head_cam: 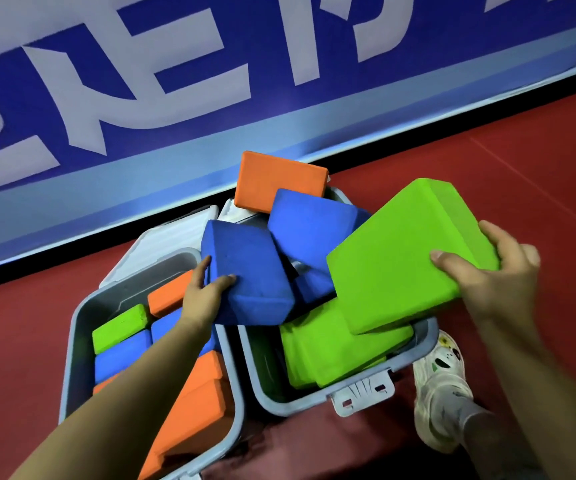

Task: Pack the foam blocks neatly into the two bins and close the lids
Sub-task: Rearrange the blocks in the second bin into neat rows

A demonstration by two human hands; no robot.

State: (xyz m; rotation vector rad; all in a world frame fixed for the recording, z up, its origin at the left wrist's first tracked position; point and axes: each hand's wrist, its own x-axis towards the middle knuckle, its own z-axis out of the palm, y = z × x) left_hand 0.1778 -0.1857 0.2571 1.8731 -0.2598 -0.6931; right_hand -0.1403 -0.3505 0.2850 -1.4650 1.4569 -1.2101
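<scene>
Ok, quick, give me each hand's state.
Left hand: holding a blue block.
Right hand: holding a green block.

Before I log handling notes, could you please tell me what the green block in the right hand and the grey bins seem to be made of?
The green block gripped by the right hand looks like dense foam: matte, finely grained faces, soft rounded edges. The right bin and left bin look like moulded plastic: smooth, faintly glossy grey rims, with a pale clip latch.
</scene>
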